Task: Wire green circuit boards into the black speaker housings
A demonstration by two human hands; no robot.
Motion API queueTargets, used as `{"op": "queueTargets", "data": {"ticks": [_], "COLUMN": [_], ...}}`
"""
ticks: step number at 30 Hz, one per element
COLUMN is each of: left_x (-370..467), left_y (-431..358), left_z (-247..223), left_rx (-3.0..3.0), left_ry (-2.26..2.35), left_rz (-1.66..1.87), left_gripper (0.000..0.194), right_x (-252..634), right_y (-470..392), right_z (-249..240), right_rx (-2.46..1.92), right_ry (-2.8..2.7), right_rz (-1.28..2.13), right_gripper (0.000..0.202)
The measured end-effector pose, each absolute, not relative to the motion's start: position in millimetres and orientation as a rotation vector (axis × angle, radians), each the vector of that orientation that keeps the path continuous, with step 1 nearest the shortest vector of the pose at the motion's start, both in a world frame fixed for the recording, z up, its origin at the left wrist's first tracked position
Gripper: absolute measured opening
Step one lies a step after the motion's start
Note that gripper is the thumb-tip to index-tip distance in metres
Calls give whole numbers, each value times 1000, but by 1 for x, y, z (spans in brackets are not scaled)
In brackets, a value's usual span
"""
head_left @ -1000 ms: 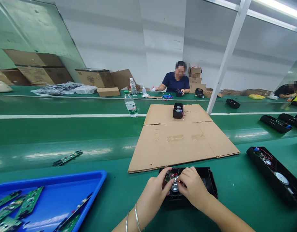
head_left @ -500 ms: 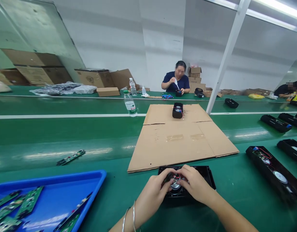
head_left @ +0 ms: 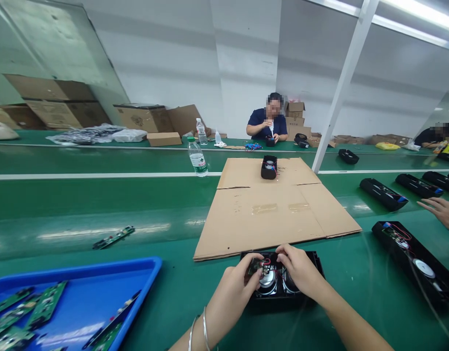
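Observation:
A black speaker casing point(head_left: 283, 301) lies open on the bench in front of me, with two round speakers point(head_left: 267, 282) inside. My left hand point(head_left: 242, 280) pinches a small circuit board point(head_left: 255, 266) with red wires over the casing's left part. My right hand point(head_left: 301, 273) rests over the casing's right part and partly covers the second speaker. Its thumb and forefinger are apart, with nothing visible between them; its other fingertips are hidden.
A blue tray point(head_left: 151, 273) of circuit boards stands left. One board point(head_left: 114, 237) lies on the green belt. Beyond my hands are a cardboard sheet point(head_left: 239, 224) and a bottle point(head_left: 198, 158). Black casings point(head_left: 383, 193) line the right, where another person's hand point(head_left: 443, 210) reaches in. A co-worker point(head_left: 266, 122) sits opposite.
My right hand has drawn away from my left, uncovering the speakers. Another person's hand and another black casing have appeared at right. The loose board on the belt has shifted slightly right.

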State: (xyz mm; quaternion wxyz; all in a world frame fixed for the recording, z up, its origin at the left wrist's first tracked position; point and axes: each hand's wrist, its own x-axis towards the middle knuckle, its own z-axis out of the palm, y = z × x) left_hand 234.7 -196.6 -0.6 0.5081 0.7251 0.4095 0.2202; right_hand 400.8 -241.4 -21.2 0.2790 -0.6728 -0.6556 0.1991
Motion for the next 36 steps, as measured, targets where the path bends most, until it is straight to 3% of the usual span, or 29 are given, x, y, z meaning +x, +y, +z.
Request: {"op": "queueTargets", "data": {"ticks": [4,7,20,27,36], "left_x": [230,229,233,235,234], "left_y": [-192,-190,-190,-190,-190], "left_z": [0,-1,-10,-9,-3], "left_rx": [1748,1756,1851,1731,1693], "left_ry": [1025,1028,1068,1046,982], "left_rz": [447,428,522,513,452], "left_gripper": [29,28,24,28,27], "right_x": [398,395,400,389,381], "right_y": [-243,-243,-240,-247,-246], "right_z": [-24,-27,-21,-19,-46], "right_rx": [-2118,-2140,-1621,-1595,-1648], "right_ry": [-1880,-1824,-1456,-1745,-2174], "right_rz": [583,580,929,616,-245], "right_gripper": [32,29,6,15,25]}}
